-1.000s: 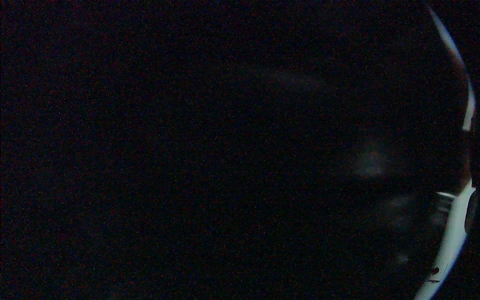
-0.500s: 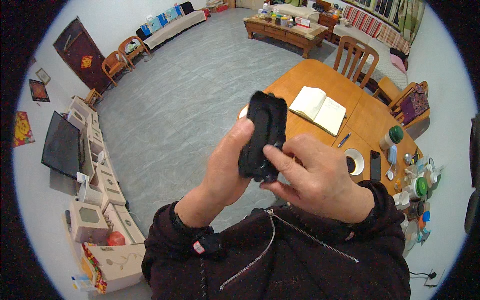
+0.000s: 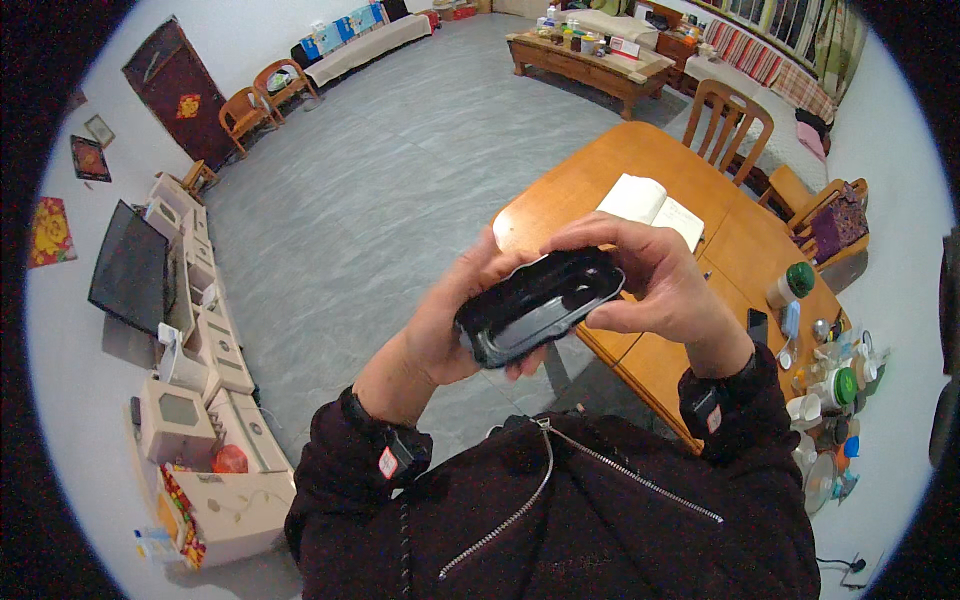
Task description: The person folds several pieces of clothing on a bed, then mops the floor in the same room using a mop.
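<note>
Between my two hands, in front of my chest, is a black oblong case (image 3: 540, 305) with rounded ends and a raised rim. Its glossy hollow side faces up toward me, and it lies tilted, with the right end farther away. My left hand (image 3: 440, 310) is closed around the left end, its fingers passing partly beneath. At the other end my right hand (image 3: 650, 275) grips the case, thumb on the near side and fingers over the far rim. Whatever lies under the case is hidden.
To the right stands a wooden table (image 3: 565, 185) with an open notebook (image 3: 635, 200), a dark phone (image 3: 757, 325), a green-lidded jar (image 3: 790, 285) and several containers at its right end. A wooden chair (image 3: 728, 120) stands behind it. Low cabinets (image 3: 225, 355) with a television (image 3: 130, 268) line the left wall.
The case has turned from upright to nearly crosswise, its hollow now showing shiny. My right hand has moved from pointing into it to gripping its right end. The view has shifted slightly.
</note>
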`<act>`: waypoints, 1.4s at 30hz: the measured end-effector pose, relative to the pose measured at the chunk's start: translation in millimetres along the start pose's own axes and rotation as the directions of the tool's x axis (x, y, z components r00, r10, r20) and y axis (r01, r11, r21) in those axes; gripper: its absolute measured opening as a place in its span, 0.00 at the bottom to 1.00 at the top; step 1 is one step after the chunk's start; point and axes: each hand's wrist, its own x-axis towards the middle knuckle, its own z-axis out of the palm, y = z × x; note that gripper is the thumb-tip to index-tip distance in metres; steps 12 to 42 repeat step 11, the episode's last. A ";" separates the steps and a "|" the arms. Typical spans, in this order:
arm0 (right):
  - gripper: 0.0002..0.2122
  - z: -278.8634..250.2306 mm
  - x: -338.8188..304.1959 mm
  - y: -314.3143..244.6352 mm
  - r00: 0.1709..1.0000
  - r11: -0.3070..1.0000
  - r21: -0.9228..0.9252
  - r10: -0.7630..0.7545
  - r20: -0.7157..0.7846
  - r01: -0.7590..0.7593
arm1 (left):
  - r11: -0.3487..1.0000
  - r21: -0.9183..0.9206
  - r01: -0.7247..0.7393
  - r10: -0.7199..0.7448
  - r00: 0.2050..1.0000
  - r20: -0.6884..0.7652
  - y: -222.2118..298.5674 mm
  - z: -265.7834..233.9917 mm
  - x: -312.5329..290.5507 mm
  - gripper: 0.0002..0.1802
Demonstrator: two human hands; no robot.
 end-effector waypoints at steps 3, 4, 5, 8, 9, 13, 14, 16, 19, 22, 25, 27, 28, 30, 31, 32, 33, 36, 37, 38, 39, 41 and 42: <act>0.32 10.6 -3.9 -12.7 0.981 0.996 -0.015 0.081 -0.176 -0.085 | 0.925 0.311 -0.219 0.310 0.907 -0.286 -4.0 13.5 -8.5 0.40; 0.33 14.8 -3.8 -17.3 0.973 0.997 -0.066 0.023 -0.228 -0.039 | 0.876 0.401 -0.267 0.401 0.865 -0.302 -0.3 17.9 -10.5 0.36; 0.36 17.8 -5.2 -25.2 0.958 0.992 -0.120 0.008 -0.285 -0.044 | 0.772 0.546 -0.325 0.494 0.848 -0.193 1.9 24.3 -15.1 0.37; 0.42 28.7 -7.3 -52.7 0.917 0.945 -0.242 -0.286 -0.279 0.221 | 0.457 0.776 -0.434 0.691 0.723 -0.002 1.1 54.6 -30.7 0.47; 0.44 33.7 -6.1 -62.8 0.871 0.896 -0.294 -0.412 -0.267 0.333 | 0.310 0.824 -0.474 0.764 0.640 0.081 4.1 64.9 -31.1 0.52; 0.48 44.4 -0.9 -85.1 0.797 0.889 -0.337 -0.435 -0.418 0.309 | 0.044 0.779 -0.625 0.761 0.526 0.379 21.0 85.5 -24.7 0.62; 0.48 44.4 -0.9 -85.1 0.797 0.889 -0.337 -0.435 -0.418 0.309 | 0.044 0.779 -0.625 0.761 0.526 0.379 21.0 85.5 -24.7 0.62; 0.48 44.4 -0.9 -85.1 0.797 0.889 -0.337 -0.435 -0.418 0.309 | 0.044 0.779 -0.625 0.761 0.526 0.379 21.0 85.5 -24.7 0.62; 0.48 44.4 -0.9 -85.1 0.797 0.889 -0.337 -0.435 -0.418 0.309 | 0.044 0.779 -0.625 0.761 0.526 0.379 21.0 85.5 -24.7 0.62; 0.48 44.4 -0.9 -85.1 0.797 0.889 -0.337 -0.435 -0.418 0.309 | 0.044 0.779 -0.625 0.761 0.526 0.379 21.0 85.5 -24.7 0.62; 0.48 44.4 -0.9 -85.1 0.797 0.889 -0.337 -0.435 -0.418 0.309 | 0.044 0.779 -0.625 0.761 0.526 0.379 21.0 85.5 -24.7 0.62; 0.48 44.4 -0.9 -85.1 0.797 0.889 -0.337 -0.435 -0.418 0.309 | 0.044 0.779 -0.625 0.761 0.526 0.379 21.0 85.5 -24.7 0.62; 0.48 44.4 -0.9 -85.1 0.797 0.889 -0.337 -0.435 -0.418 0.309 | 0.044 0.779 -0.625 0.761 0.526 0.379 21.0 85.5 -24.7 0.62; 0.48 44.4 -0.9 -85.1 0.797 0.889 -0.337 -0.435 -0.418 0.309 | 0.044 0.779 -0.625 0.761 0.526 0.379 21.0 85.5 -24.7 0.62; 0.48 44.4 -0.9 -85.1 0.797 0.889 -0.337 -0.435 -0.418 0.309 | 0.044 0.779 -0.625 0.761 0.526 0.379 21.0 85.5 -24.7 0.62; 0.48 44.4 -0.9 -85.1 0.797 0.889 -0.337 -0.435 -0.418 0.309 | 0.044 0.779 -0.625 0.761 0.526 0.379 21.0 85.5 -24.7 0.62; 0.48 44.4 -0.9 -85.1 0.797 0.889 -0.337 -0.435 -0.418 0.309 | 0.044 0.779 -0.625 0.761 0.526 0.379 21.0 85.5 -24.7 0.62; 0.48 44.4 -0.9 -85.1 0.797 0.889 -0.337 -0.435 -0.418 0.309 | 0.044 0.779 -0.625 0.761 0.526 0.379 21.0 85.5 -24.7 0.62; 0.48 44.4 -0.9 -85.1 0.797 0.889 -0.337 -0.435 -0.418 0.309 | 0.044 0.779 -0.625 0.761 0.526 0.379 21.0 85.5 -24.7 0.62; 0.48 44.4 -0.9 -85.1 0.797 0.889 -0.337 -0.435 -0.418 0.309 | 0.044 0.779 -0.625 0.761 0.526 0.379 21.0 85.5 -24.7 0.62; 0.48 44.4 -0.9 -85.1 0.797 0.889 -0.337 -0.435 -0.418 0.309 | 0.044 0.779 -0.625 0.761 0.526 0.379 21.0 85.5 -24.7 0.62; 0.48 44.4 -0.9 -85.1 0.797 0.889 -0.337 -0.435 -0.418 0.309 | 0.044 0.779 -0.625 0.761 0.526 0.379 21.0 85.5 -24.7 0.62; 0.48 44.4 -0.9 -85.1 0.797 0.889 -0.337 -0.435 -0.418 0.309 | 0.044 0.779 -0.625 0.761 0.526 0.379 21.0 85.5 -24.7 0.62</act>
